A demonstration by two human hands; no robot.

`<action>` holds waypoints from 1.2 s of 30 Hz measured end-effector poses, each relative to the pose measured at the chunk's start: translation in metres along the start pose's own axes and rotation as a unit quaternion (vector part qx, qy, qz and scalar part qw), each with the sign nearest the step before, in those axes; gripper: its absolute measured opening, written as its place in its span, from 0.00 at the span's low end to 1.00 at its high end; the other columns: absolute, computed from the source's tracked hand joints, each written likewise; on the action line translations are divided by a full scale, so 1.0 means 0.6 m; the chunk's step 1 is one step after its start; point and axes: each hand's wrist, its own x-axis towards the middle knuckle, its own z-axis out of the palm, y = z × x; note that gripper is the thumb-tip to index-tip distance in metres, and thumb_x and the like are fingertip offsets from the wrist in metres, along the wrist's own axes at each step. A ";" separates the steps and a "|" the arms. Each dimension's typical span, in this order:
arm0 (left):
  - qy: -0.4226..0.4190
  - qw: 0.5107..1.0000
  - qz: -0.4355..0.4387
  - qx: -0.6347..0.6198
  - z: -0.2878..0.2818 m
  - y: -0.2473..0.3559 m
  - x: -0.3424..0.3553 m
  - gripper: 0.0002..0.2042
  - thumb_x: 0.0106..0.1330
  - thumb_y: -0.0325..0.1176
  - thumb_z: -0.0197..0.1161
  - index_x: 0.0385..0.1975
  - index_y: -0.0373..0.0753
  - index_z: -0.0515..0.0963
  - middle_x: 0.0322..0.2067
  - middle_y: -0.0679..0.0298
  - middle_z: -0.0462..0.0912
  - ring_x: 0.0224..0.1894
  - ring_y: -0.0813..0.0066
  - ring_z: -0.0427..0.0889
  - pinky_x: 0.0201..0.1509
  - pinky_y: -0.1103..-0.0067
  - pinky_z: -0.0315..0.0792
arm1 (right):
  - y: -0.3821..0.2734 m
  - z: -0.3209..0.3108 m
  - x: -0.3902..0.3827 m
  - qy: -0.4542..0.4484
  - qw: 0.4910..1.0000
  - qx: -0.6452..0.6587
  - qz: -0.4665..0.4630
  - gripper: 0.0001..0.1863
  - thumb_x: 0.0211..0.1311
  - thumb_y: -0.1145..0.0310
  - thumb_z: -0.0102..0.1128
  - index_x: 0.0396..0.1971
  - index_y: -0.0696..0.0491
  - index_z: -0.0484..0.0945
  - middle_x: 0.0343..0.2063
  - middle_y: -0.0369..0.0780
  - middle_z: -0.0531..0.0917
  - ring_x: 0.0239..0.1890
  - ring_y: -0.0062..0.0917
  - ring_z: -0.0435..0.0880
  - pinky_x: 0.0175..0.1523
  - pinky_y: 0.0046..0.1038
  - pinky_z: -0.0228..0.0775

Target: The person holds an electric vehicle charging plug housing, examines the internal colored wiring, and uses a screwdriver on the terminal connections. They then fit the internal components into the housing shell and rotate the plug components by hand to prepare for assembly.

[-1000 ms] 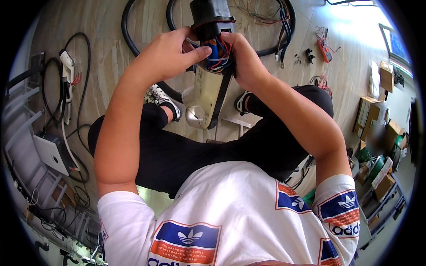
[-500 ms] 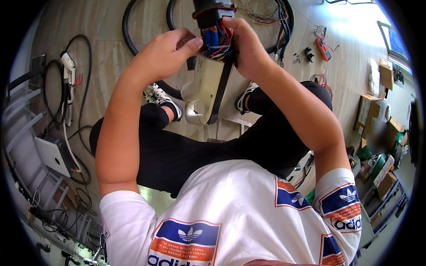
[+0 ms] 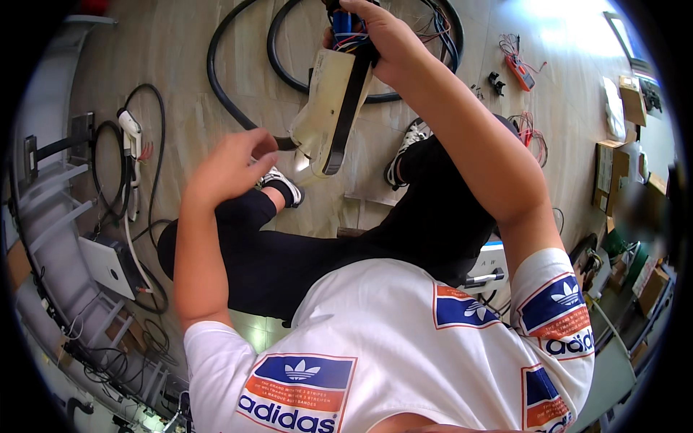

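Note:
A charging gun [image 3: 326, 108] with a pale housing and a black strip slants across the upper middle. My right hand [image 3: 386, 43] is wrapped round its upper end, where blue, red and white wires [image 3: 349, 32] come out of the housing. The topmost part is cut off by the picture's edge. My left hand [image 3: 234, 166] holds nothing; its thumb stands apart from its loosely bent fingers. It hovers to the left of the gun's lower end, close to a thick black cable [image 3: 229, 97]; whether it touches the cable I cannot tell.
On the floor at left lies a white charging plug [image 3: 130, 130] with a looped black cable, above a silver flat device [image 3: 108, 267]. A red meter [image 3: 520, 73] with leads and small black parts [image 3: 496, 84] lie at upper right. Cardboard boxes [image 3: 611, 173] line the right side.
My left hand has come off the wires and moved down and to the left. My right hand still grips the gun, which has shifted slightly up and left in view.

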 end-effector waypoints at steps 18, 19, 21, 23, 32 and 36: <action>0.524 0.847 0.041 -0.082 0.244 0.093 -0.020 0.14 0.59 0.40 0.74 0.34 0.36 0.81 0.22 0.59 0.83 0.25 0.66 0.84 0.32 0.73 0.76 | -0.051 0.011 -0.085 -0.017 0.999 -0.022 0.024 0.27 0.57 0.48 0.66 0.49 0.53 0.75 0.41 0.40 0.83 0.45 0.29 0.82 0.58 0.46 0.69; 0.538 0.837 0.053 -0.081 0.225 0.103 -0.024 0.13 0.59 0.39 0.74 0.33 0.36 0.81 0.22 0.59 0.83 0.25 0.68 0.84 0.32 0.74 0.76 | -0.063 0.004 -0.090 -0.041 0.998 -0.017 0.038 0.27 0.57 0.46 0.64 0.48 0.51 0.75 0.42 0.40 0.83 0.46 0.28 0.81 0.59 0.48 0.67; 0.559 0.824 0.077 -0.059 0.185 0.126 -0.032 0.12 0.58 0.37 0.74 0.32 0.35 0.82 0.23 0.59 0.84 0.26 0.71 0.84 0.33 0.75 0.76 | -0.080 -0.001 -0.098 -0.060 0.998 -0.004 0.036 0.26 0.58 0.43 0.62 0.47 0.49 0.76 0.42 0.40 0.84 0.49 0.28 0.80 0.62 0.51 0.64; 0.570 0.815 0.102 -0.022 0.145 0.150 -0.035 0.11 0.58 0.35 0.74 0.31 0.35 0.82 0.23 0.59 0.84 0.26 0.73 0.83 0.33 0.76 0.76 | -0.085 -0.006 -0.102 -0.045 0.999 0.009 0.001 0.26 0.60 0.41 0.59 0.45 0.48 0.77 0.41 0.40 0.84 0.50 0.28 0.80 0.63 0.51 0.63; 0.501 0.827 0.172 -0.188 0.034 0.276 -0.096 0.09 0.57 0.27 0.74 0.34 0.34 0.81 0.25 0.70 0.81 0.24 0.87 0.75 0.28 0.85 0.68 | -0.090 -0.027 -0.133 -0.279 0.935 -0.001 -0.221 0.41 0.66 0.34 0.49 0.61 0.58 0.71 0.53 0.44 0.82 0.55 0.28 0.80 0.61 0.33 0.70; 0.491 0.820 0.192 -0.223 0.013 0.362 -0.141 0.10 0.56 0.24 0.74 0.36 0.34 0.81 0.23 0.71 0.79 0.17 0.88 0.70 0.21 0.87 0.61 | -0.134 -0.049 -0.147 -0.385 0.842 -0.176 -0.335 0.45 0.65 0.34 0.53 0.66 0.59 0.65 0.59 0.44 0.77 0.61 0.30 0.75 0.62 0.32 0.65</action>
